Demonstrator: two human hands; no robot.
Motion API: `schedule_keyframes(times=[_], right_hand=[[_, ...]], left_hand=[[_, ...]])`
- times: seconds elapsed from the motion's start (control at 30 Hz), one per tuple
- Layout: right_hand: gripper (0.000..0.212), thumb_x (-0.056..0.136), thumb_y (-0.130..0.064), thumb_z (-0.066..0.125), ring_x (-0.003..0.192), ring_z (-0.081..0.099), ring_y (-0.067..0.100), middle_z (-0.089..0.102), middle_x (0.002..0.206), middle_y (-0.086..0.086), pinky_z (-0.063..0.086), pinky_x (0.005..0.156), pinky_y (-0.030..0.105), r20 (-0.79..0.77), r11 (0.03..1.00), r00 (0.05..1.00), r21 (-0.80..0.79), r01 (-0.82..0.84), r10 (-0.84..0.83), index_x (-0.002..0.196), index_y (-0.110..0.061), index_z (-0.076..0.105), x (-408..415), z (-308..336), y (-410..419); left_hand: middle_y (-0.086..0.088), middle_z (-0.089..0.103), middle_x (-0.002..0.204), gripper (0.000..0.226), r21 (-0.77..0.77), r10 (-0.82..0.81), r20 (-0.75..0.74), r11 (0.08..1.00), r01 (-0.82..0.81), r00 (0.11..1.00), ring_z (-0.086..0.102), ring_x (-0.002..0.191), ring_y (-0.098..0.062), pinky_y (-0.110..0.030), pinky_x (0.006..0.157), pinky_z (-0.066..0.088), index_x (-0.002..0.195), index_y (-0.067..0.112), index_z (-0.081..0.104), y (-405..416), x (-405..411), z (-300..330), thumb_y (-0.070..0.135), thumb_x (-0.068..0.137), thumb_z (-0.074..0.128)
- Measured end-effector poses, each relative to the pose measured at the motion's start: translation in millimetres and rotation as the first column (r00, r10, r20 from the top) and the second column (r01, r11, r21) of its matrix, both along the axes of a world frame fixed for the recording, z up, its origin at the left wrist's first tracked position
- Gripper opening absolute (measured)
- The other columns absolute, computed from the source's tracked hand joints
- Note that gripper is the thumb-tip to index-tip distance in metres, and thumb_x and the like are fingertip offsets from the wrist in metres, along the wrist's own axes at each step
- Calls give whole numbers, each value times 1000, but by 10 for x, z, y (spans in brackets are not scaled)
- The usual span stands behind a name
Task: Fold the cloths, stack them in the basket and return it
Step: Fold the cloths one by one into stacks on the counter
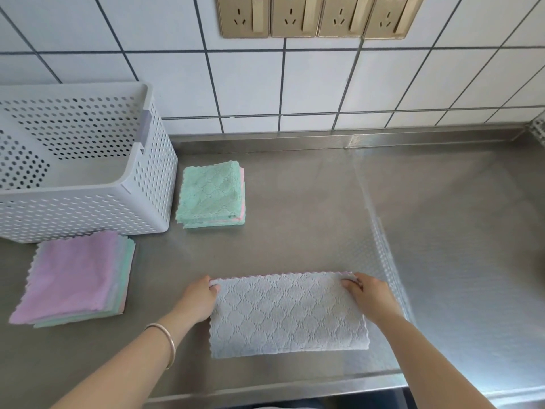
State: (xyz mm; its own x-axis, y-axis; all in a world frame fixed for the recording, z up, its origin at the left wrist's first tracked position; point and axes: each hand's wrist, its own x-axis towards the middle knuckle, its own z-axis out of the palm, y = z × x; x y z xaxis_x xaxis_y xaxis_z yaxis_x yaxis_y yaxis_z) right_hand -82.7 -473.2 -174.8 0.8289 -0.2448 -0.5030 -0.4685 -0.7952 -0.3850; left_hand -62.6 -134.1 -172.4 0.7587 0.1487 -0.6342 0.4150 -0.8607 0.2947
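A pale grey-blue quilted cloth [286, 314] lies folded in half on the steel counter in front of me. My left hand [200, 299] pinches its far left corner and my right hand [368, 293] pinches its far right corner. A small stack of folded cloths [211, 196], green on top with pink below, sits beside the white perforated basket [97, 208] at the back left. The part of the basket's inside that shows holds nothing. A pile of unfolded cloths [73, 278], purple on top, lies in front of the basket.
The steel counter [442, 231] stretches to the right, with a front edge close to me. A tiled wall with several brass sockets [312, 16] rises behind. A white perforated object [538, 128] shows at the far right edge.
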Motion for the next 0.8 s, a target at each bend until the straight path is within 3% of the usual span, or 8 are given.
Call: schedule_keyframes(times=[0.13,0.23,0.33,0.43,0.53,0.63,0.8], right_hand=[[39,87,-49,53,58,50,16,53,62,-3,35,51,27,-45,994,995,-59,88,-91,63,-19,47,52,-39,8],[38,85,-56,50,64,54,17,56,68,-2,37,50,26,-33,982,986,-99,162,-166,71,-20,46,23,27,47],[36,91,-51,43,70,57,22,60,77,2,49,62,33,119,963,961,-76,260,-250,89,-15,47,-151,118,96],[33,93,-41,43,84,58,22,61,101,4,51,72,34,172,957,946,-42,286,-275,113,-14,45,-450,148,183],[39,91,-36,46,95,54,17,54,117,0,48,82,34,100,958,954,-27,285,-281,124,-16,42,-711,119,310],[45,87,-41,51,102,51,14,51,117,-3,47,88,32,24,955,957,-63,291,-290,124,-17,43,-862,104,397],[42,88,-45,48,106,51,16,54,117,-2,45,91,32,-98,952,955,-158,263,-280,120,-18,49,-885,124,433]], left_hand=[[-12,61,114,30,187,-36,43,982,27,998,57,106,-33,-36,83,46,106,11,51,-15,-33,31,36,94,41],[-11,59,98,21,261,-52,311,965,-32,949,59,95,-34,-38,73,47,91,12,51,-82,-107,122,30,82,59],[-5,58,97,26,236,-286,542,954,184,790,61,88,-31,-38,73,49,88,19,53,-252,-225,117,28,67,66],[7,58,125,42,261,-616,475,780,568,628,55,117,-22,-46,98,32,112,31,53,-536,-415,73,46,74,45],[8,50,140,53,340,-793,352,603,721,497,31,135,-20,-54,104,20,127,33,51,-664,-558,-84,55,79,42],[5,37,148,64,375,-824,311,564,736,474,14,141,-25,-61,105,16,136,33,40,-640,-591,-242,64,80,38],[4,27,152,69,334,-812,263,584,740,522,13,141,-33,-68,100,19,137,42,35,-620,-559,-276,76,77,32]])
